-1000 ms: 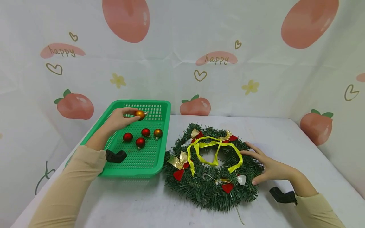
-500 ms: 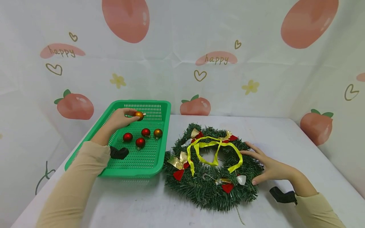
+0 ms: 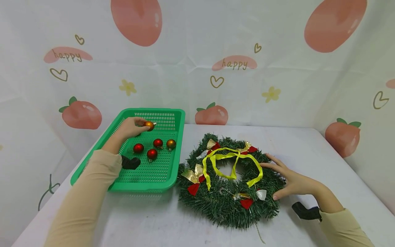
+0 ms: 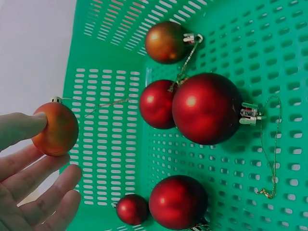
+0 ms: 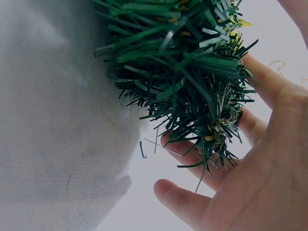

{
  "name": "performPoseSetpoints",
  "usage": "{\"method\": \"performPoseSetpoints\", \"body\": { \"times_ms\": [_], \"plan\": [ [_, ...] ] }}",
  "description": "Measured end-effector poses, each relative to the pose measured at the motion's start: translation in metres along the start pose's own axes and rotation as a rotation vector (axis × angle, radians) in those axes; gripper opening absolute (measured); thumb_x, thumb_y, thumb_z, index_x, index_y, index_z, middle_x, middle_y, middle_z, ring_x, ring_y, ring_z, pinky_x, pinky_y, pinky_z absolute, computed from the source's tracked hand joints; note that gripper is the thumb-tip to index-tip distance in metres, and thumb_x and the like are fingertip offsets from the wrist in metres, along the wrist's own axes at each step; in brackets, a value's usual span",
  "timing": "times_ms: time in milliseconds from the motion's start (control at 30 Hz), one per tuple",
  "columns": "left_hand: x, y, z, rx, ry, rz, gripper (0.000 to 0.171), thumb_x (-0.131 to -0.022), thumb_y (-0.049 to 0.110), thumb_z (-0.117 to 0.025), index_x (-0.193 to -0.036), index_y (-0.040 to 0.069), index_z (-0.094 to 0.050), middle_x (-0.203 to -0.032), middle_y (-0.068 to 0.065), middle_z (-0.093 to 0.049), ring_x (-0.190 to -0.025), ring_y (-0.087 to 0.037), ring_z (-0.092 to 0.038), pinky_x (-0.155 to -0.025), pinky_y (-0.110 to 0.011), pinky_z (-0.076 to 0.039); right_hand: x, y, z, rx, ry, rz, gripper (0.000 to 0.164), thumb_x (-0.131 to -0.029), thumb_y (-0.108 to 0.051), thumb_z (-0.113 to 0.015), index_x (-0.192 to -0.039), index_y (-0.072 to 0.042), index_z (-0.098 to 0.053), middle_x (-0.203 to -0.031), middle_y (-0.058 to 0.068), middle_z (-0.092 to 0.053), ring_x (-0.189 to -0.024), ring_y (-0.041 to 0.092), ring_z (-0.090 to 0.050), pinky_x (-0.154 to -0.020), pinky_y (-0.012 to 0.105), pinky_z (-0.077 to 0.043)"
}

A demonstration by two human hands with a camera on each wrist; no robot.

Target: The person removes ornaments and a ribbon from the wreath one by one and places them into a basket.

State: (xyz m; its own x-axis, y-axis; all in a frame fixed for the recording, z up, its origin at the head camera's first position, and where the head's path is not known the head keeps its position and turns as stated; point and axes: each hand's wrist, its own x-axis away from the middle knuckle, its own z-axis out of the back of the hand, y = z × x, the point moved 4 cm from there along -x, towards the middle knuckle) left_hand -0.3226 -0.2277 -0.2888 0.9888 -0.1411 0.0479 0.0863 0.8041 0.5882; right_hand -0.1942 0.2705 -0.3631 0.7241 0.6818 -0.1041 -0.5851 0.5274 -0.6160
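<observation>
My left hand [image 3: 128,128] pinches an orange-gold Christmas ball [image 3: 149,126] between thumb and fingers, above the back of the green basket [image 3: 139,187]. In the left wrist view the same Christmas ball [image 4: 55,130] has a metal cap and a thin gold string trailing right. Below lie several red balls [image 3: 152,154] and another gold ball [image 3: 171,144] in the basket. My right hand [image 3: 296,183] rests with spread fingers at the right edge of a green wreath [image 3: 222,209]. In the right wrist view its fingers [image 5: 269,79] reach behind the wreath's needles.
A yellow ribbon [image 3: 223,157] lies loosely over the wreath, which carries red, gold and silver bows [image 3: 193,189]. The basket stands left of the wreath on a white-covered table [image 3: 145,219]. A printed cloth [image 3: 185,41] hangs behind.
My left hand and its Christmas ball have shifted slightly left, while the left forearm swung a little to the right. My right hand and the wreath look unmoved.
</observation>
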Motion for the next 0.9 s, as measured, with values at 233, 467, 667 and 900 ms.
{"method": "performPoseSetpoints", "body": {
  "times_ms": [233, 467, 667, 900],
  "plan": [
    [-0.0041, -0.0034, -0.0016, -0.044, 0.003, -0.002, 0.047, -0.094, 0.025, -0.052, -0.127, -0.009, -0.049, -0.127, -0.033, -0.051, -0.118, -0.045, -0.049, -0.095, -0.052, -0.044, -0.0004, -0.0011, 0.0007, 0.003, 0.001, 0.0, 0.092, -0.067, -0.016, -0.082, -0.144, -0.009, -0.031, -0.154, 0.022, 0.002, -0.127, -0.026, 0.004, -0.08, 0.079, -0.028],
    [-0.0088, -0.0055, -0.0056, -0.067, 0.001, -0.004, 0.046, -0.094, 0.025, -0.052, -0.126, -0.008, -0.05, -0.126, -0.034, -0.052, -0.114, -0.045, -0.051, -0.092, -0.051, -0.046, -0.0007, -0.0017, 0.0008, 0.006, 0.001, 0.002, 0.092, -0.068, -0.017, -0.082, -0.144, -0.009, -0.031, -0.157, -0.006, 0.006, -0.127, -0.025, 0.005, -0.08, 0.079, -0.028],
    [-0.0104, -0.008, -0.0091, -0.082, -0.016, 0.028, 0.047, -0.095, 0.026, -0.051, -0.128, -0.007, -0.049, -0.127, -0.033, -0.051, -0.115, -0.044, -0.051, -0.092, -0.051, -0.047, -0.0003, -0.0014, 0.0004, 0.001, 0.002, -0.008, 0.092, -0.067, -0.017, -0.082, -0.144, -0.01, -0.031, -0.157, -0.009, 0.006, -0.127, -0.026, 0.005, -0.08, 0.08, -0.028],
    [-0.0071, -0.0048, -0.0099, -0.116, -0.022, 0.018, 0.049, -0.096, 0.025, -0.048, -0.131, -0.009, -0.045, -0.128, -0.033, -0.05, -0.115, -0.046, -0.051, -0.093, -0.052, -0.046, -0.0001, -0.0017, 0.0001, -0.001, 0.002, -0.011, 0.092, -0.068, -0.017, -0.082, -0.144, -0.009, -0.031, -0.157, -0.007, 0.006, -0.126, -0.026, 0.005, -0.08, 0.08, -0.028]
  ]
}}
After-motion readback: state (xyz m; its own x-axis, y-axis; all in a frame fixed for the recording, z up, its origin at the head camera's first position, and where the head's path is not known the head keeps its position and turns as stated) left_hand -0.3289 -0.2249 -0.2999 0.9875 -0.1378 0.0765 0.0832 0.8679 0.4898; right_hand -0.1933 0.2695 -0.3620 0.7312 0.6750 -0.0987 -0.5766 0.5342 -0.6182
